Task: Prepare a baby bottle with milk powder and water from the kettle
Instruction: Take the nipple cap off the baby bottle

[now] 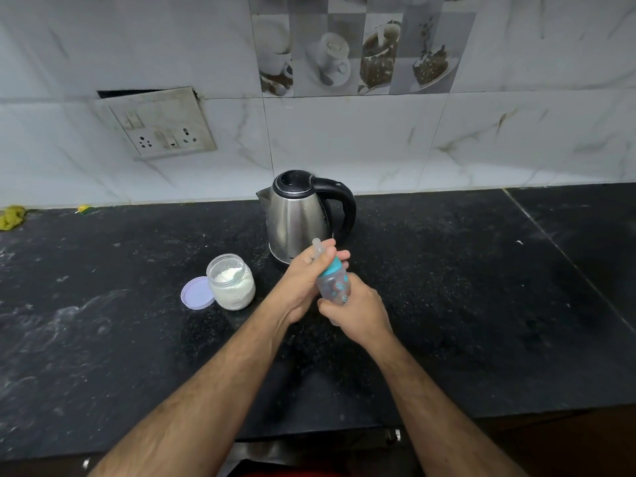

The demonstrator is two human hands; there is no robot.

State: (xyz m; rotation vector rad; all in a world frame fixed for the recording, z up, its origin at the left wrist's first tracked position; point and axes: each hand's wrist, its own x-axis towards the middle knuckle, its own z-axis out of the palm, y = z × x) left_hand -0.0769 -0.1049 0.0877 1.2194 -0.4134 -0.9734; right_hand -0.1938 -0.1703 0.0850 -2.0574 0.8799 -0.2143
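Nearest: 2 bare forearms reaching out over the dark speckled surface (481,304), meeting at the middle.

Right hand (358,309) wrapped round the lower body of the baby bottle (335,287), fingers curled and clamped on it. Bottle held above the surface, tilted, top leaning away and to the left. Left hand (306,277) up at the bottle's top, fingers closed round the teal collar (333,268) and the clear teat (317,246), teat tip poking out past the knuckles.

Step in hand, by the look of it: twisting the teat collar, either off to open the bottle or on to close it. Cannot tell which. Next move, if opening: lift the top clear, stand the bottle upright, then scoop powder. If closing: tighten fully before shaking, to avoid leaks.

Just left of the hands: open glass jar (231,282) of white milk powder, its lilac lid (197,292) lying flat on the surface, touching the jar's left side.

Behind the hands: steel kettle (299,218), black lid down, spout to the left, handle to the right.

Farther: wall socket plate (158,127) on marble tiles.

Hard to make out: bottle contents, blurred and half covered by fingers; no scoop visible; kettle base hidden behind the hands; any cord not seen.
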